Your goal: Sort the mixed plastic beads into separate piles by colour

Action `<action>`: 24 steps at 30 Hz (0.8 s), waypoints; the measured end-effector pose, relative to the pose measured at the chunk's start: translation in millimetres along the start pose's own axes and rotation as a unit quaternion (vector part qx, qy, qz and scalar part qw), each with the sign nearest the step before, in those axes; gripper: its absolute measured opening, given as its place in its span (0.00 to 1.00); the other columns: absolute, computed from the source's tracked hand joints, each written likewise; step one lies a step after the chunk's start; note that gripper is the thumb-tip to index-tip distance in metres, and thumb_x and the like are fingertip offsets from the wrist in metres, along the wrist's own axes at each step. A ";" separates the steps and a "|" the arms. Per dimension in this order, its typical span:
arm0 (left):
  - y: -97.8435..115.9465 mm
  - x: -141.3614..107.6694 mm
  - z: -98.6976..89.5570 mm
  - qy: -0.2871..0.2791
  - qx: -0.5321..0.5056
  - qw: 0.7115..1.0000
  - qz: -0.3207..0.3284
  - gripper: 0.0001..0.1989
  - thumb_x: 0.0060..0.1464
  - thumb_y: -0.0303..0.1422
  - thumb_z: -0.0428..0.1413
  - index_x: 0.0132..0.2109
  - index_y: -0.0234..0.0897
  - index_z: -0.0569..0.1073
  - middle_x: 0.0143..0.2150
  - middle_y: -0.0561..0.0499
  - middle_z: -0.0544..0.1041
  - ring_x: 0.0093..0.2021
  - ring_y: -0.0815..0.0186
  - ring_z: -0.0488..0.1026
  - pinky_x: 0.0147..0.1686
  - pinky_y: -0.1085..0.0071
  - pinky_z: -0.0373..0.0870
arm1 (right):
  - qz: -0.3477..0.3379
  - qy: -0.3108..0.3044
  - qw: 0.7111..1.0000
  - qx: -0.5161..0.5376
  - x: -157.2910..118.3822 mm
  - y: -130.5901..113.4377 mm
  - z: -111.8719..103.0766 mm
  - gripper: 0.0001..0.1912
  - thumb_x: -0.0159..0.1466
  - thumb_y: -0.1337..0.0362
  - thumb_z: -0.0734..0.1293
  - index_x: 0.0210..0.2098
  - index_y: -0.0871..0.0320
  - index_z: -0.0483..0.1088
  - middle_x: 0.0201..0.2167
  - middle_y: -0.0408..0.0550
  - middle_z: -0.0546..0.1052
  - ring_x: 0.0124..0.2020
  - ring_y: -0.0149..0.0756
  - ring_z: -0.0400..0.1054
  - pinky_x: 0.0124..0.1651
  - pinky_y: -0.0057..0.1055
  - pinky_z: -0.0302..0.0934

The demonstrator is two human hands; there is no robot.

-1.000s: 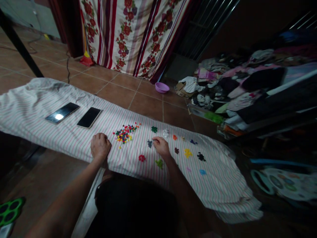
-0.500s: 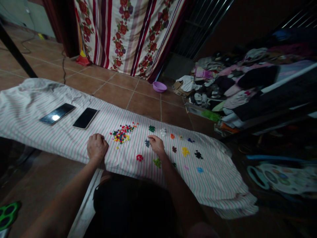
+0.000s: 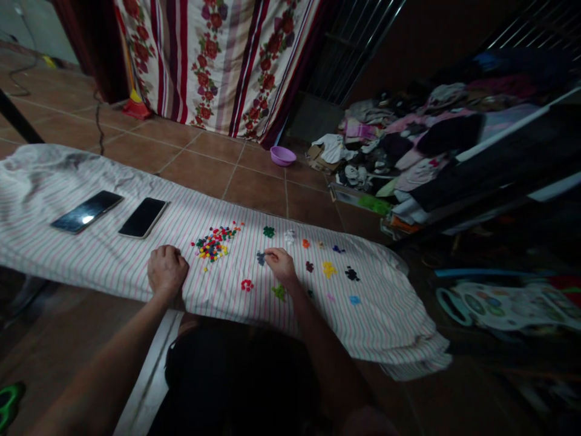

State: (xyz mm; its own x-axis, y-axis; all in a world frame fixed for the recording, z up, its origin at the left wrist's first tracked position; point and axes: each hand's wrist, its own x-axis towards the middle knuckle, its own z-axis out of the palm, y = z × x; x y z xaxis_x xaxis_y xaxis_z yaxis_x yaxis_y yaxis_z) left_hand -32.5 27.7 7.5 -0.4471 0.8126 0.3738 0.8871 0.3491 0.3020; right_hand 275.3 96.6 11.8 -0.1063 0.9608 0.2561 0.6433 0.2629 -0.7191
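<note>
My right hand [image 3: 280, 264] is pinched at the edge of a small pile of grey pieces [image 3: 260, 258]; whatever sits between its fingertips is too small to make out. Resting on the striped cloth [image 3: 218, 215], my left hand [image 3: 167, 269] is curled closed, and no object shows in it. Beyond its knuckles lies a mixed heap of small coloured pieces [image 3: 213, 244]. Around my right hand are single-colour piles: dark green [image 3: 269, 232], white [image 3: 289, 237], red [image 3: 247, 284], lime green [image 3: 278, 292], dark brown [image 3: 309, 266], yellow [image 3: 329, 269] and black [image 3: 352, 274].
Two phones [image 3: 143, 217] lie on the cloth at the left. Orange [image 3: 305, 243], dark blue [image 3: 338, 249], pink [image 3: 331, 297] and light blue [image 3: 354, 300] piles are farther right. A purple basin [image 3: 282, 156] sits on the tiled floor, near heaped clothes [image 3: 385, 133].
The whole view has shifted, so everything appears farther left. My right fingertips have dipped slightly beside the grey pile, still pinched. My left hand stays in place on the cloth.
</note>
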 end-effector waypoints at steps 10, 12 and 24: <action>-0.3 -0.4 0.1 0.006 0.002 1.000 0.004 0.09 0.52 0.32 0.46 0.36 0.36 0.70 0.38 0.43 0.71 0.41 0.57 0.63 0.39 0.63 0.59 | -0.032 0.000 0.999 -0.005 -9.1 -9.1 2.2 0.09 0.57 0.67 0.62 0.34 0.57 0.74 0.34 0.47 0.72 0.33 0.32 0.69 0.40 0.30 0.66; 0.1 -0.4 0.0 0.005 -0.001 1.000 0.003 0.09 0.52 0.32 0.46 0.36 0.36 0.70 0.38 0.43 0.71 0.41 0.57 0.63 0.39 0.63 0.59 | -0.038 0.015 0.999 -0.012 -9.0 -9.3 1.0 0.11 0.58 0.67 0.60 0.33 0.57 0.74 0.33 0.48 0.73 0.35 0.34 0.69 0.43 0.32 0.65; -3.2 -1.0 4.3 0.006 -0.014 1.000 0.005 0.09 0.52 0.32 0.46 0.36 0.36 0.70 0.38 0.43 0.70 0.42 0.56 0.63 0.39 0.62 0.59 | 0.082 0.047 0.991 0.096 14.5 5.6 4.9 0.10 0.53 0.62 0.63 0.35 0.56 0.69 0.31 0.46 0.76 0.33 0.34 0.70 0.40 0.31 0.65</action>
State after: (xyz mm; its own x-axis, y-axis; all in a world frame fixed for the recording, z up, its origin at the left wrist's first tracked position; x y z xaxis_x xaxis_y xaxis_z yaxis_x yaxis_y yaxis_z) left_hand -34.4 27.9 2.4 -0.4401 0.8101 0.3875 0.8878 0.3277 0.3233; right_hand 273.7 112.4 8.4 0.0647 0.9817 0.1792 0.4883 0.1254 -0.8636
